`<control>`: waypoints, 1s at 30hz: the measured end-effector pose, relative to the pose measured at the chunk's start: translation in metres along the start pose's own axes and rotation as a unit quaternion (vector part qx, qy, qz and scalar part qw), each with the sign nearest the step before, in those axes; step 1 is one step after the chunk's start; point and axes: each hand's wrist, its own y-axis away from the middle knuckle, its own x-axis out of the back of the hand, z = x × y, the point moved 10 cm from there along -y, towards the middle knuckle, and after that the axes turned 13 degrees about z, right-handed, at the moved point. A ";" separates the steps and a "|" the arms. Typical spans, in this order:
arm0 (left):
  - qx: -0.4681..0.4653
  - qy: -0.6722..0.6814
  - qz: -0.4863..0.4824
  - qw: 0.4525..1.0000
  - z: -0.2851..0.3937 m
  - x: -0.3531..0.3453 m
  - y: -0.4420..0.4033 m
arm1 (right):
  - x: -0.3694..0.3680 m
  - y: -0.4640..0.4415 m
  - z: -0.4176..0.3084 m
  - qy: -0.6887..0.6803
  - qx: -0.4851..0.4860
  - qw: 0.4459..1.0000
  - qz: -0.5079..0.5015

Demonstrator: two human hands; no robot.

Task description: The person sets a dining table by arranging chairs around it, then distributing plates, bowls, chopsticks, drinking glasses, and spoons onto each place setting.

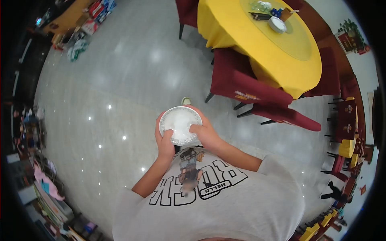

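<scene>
At the clock's centre, just in front of the wearer's shirt [249, 205], two bare hands hold one white bowl [181, 119] with a patterned rim: the left hand [161, 141] at its eight o'clock, the right hand [207, 134] near four, both closed on it, thumbs over the rim and fingers curled outside, a two-sided hold that probably steadies it. From above, I cannot tell whether others nest beneath. Toward one o'clock stands one yellow-clothed table [237, 30] with at least three maroon chairs [233, 68], white crockery [277, 25] on its turntable [299, 46], likely for easy reach.
</scene>
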 end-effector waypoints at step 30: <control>0.053 -0.019 -0.101 0.993 0.142 -0.260 -0.614 | -0.109 -0.583 -0.272 0.033 0.080 0.990 0.108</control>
